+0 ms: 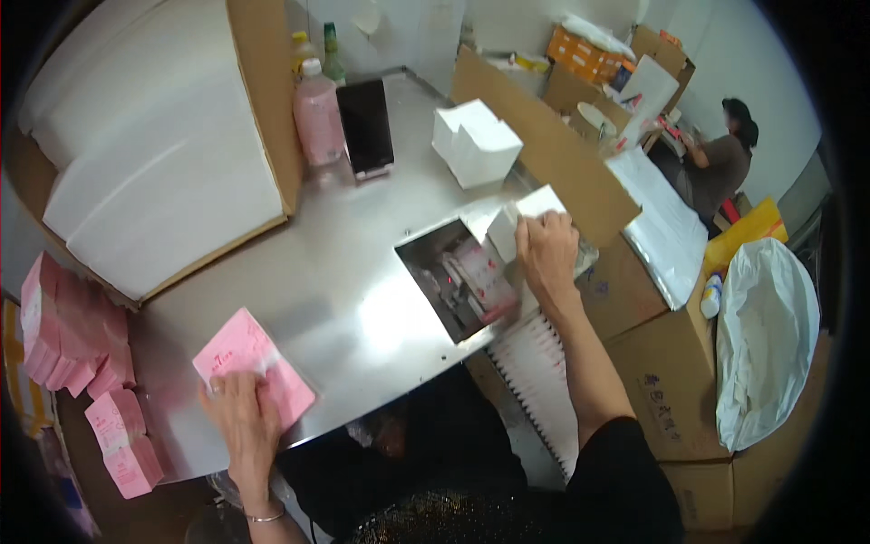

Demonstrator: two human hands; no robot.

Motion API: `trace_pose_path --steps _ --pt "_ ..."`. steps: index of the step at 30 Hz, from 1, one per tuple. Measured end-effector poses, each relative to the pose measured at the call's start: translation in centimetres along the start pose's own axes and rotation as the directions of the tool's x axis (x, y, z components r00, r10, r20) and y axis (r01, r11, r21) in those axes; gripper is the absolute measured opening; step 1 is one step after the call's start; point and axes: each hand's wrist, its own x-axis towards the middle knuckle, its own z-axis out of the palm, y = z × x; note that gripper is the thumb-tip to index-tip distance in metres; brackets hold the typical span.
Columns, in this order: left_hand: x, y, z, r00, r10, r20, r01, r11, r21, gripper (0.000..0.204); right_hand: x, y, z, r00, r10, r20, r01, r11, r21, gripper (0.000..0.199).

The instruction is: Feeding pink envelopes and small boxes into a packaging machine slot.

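Note:
On the near left of the metal table lies a flat pink packet (250, 349) with red print. My left hand (243, 412) is closed over its lower edge, fingers bent on top; the thumb is partly hidden. My right hand (550, 249) reaches past the rectangular opening (435, 272) in the tabletop. Its fingers are closed on a white card (541, 201) at the opening's far right corner. Inside the opening sits a pink-and-white printed piece among dark machine parts. Beyond my right hand stands a stack of white cards (478, 145).
A big carton (263, 118) of white sheets fills the left. Pink packets (77, 326) are piled below it. A phone (366, 127) and a pink bottle (317, 113) stand at the back. Cartons (652, 390) and a white bag (766, 344) line the right; another person (725, 163) works beyond.

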Motion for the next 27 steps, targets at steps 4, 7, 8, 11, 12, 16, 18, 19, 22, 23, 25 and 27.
trace_pose_path --steps 4,7,8,11,12,16,18,19,22,23,25,27 --pt "2.1 5.5 0.9 0.975 0.207 -0.078 -0.221 0.931 -0.29 0.027 0.3 0.7 0.4 0.997 0.027 -0.069 -0.015 0.986 0.167 0.018" --pt "2.6 8.9 5.4 0.922 0.383 -0.053 -0.381 0.878 -0.289 0.03 -0.1 1.7 0.3 0.996 0.091 -0.025 -0.082 0.969 0.233 0.023" --pt "2.8 9.2 6.6 0.923 0.382 -0.039 -0.38 0.893 -0.242 0.03 -0.1 1.9 0.2 0.995 0.091 -0.029 -0.082 0.97 0.229 0.023" --pt "2.7 9.6 7.3 0.934 0.357 -0.01 -0.35 0.909 -0.225 0.027 -0.1 2.0 0.0 0.998 0.056 0.015 -0.058 0.975 0.215 0.028" --pt "2.5 9.6 7.2 0.947 0.322 0.001 -0.312 0.918 -0.244 0.025 0.2 1.7 -0.2 0.996 0.041 -0.084 -0.022 0.975 0.22 0.029" --pt "2.3 10.4 7.5 0.936 0.347 0.053 -0.307 0.882 -0.357 0.025 -2.6 -3.6 -0.7 0.961 -0.22 -0.166 0.267 0.893 0.362 0.03" --pt "2.7 9.9 7.2 0.933 0.359 -0.039 -0.334 0.816 -0.472 0.042 -6.7 -9.8 -3.9 0.829 -0.537 -0.156 0.548 0.725 0.416 0.03" --pt "3.0 9.6 7.4 0.933 0.358 -0.045 -0.336 0.817 -0.468 0.042 -8.4 -11.9 -6.0 0.725 -0.688 0.043 0.52 0.587 0.62 0.033" --pt "2.2 8.8 7.2 0.976 0.214 0.048 -0.186 0.923 -0.337 0.076 -10.6 -12.8 -2.9 0.773 -0.624 -0.112 0.575 0.615 0.539 0.037" --pt "2.4 10.0 7.4 0.972 0.233 0.037 -0.214 0.936 -0.279 0.077 -8.2 -13.1 -1.8 0.832 -0.555 -0.016 0.487 0.715 0.502 0.035" --pt "3.1 11.6 7.7 0.98 0.2 0.01 -0.191 0.948 -0.255 0.078 -5.5 -15.0 -1.7 0.733 -0.632 0.25 0.512 0.755 0.409 0.03" --pt "3.6 10.9 7.6 0.98 0.194 -0.036 -0.197 0.96 -0.199 0.073 -6.4 -16.5 -1.9 0.805 -0.592 0.047 0.463 0.676 0.573 0.025"
